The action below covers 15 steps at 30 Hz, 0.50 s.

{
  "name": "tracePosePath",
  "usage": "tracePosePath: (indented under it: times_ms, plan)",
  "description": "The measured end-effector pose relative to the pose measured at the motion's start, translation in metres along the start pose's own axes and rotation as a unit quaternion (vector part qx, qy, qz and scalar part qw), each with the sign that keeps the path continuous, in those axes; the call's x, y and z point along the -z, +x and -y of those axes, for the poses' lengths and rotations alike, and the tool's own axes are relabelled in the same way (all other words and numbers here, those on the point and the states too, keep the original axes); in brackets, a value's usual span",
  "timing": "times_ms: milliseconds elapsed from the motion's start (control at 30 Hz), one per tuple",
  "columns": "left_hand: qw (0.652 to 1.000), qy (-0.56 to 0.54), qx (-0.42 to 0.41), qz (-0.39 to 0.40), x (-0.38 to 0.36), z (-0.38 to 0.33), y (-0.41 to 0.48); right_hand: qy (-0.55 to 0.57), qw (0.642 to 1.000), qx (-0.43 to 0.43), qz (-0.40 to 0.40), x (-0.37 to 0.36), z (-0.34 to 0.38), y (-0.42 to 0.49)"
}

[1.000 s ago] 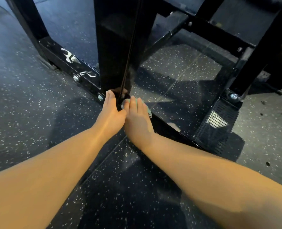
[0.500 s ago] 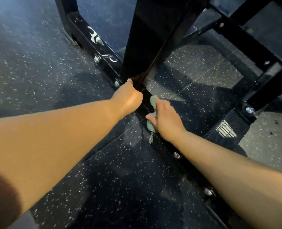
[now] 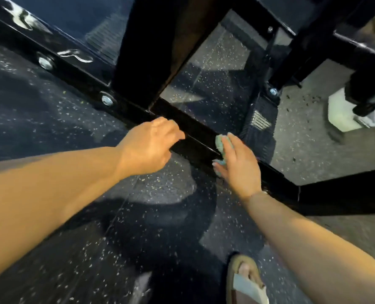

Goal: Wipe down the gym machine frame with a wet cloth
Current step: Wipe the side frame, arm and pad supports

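The dark speckled rubber floor bears the gym machine's black base rail, with a ribbed footplate just beyond that rail and a sandalled foot well before it.

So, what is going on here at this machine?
A person is wiping a black gym machine frame. The right hand holds a teal cloth against the frame's low bar near the floor. The left hand is beside it at the same bar, fingers loosely curled, holding nothing. A sandalled foot stands on the speckled floor.
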<state>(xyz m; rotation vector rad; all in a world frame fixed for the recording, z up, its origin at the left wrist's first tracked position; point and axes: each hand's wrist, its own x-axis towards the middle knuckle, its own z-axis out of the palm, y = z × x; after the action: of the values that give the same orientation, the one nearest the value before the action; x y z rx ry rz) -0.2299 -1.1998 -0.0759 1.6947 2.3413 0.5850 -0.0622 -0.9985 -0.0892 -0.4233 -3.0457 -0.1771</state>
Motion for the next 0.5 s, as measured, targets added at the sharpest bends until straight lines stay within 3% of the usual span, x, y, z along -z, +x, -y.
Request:
tracePosePath:
  times_ms: [67,133,233,300,400,500]
  plan:
    - [0.997,0.066,-0.019,0.028,-0.001,-0.005,0.009,-0.012,0.996,-0.071,0.045,0.001,-0.032,-0.039]
    - [0.992,0.102,0.021,0.064,-0.006,-0.009,0.019,-0.004,0.991,-0.123,0.061,0.004,-0.048,-0.062]
    - [0.991,0.103,0.059,0.063,-0.013,-0.015,0.028,0.032,0.996,-0.077,0.031,0.004,-0.032,-0.036]
    - [0.997,0.039,0.067,0.023,-0.02,-0.021,0.03,0.075,0.997,-0.022,0.016,0.001,0.003,0.006]
    - [0.992,-0.043,0.074,-0.091,-0.025,-0.031,0.033,0.129,0.991,-0.014,-0.007,-0.001,0.056,0.056]
    - [0.987,-0.061,0.07,-0.13,-0.033,-0.038,0.042,0.104,0.995,0.01,-0.006,-0.005,0.05,0.051]
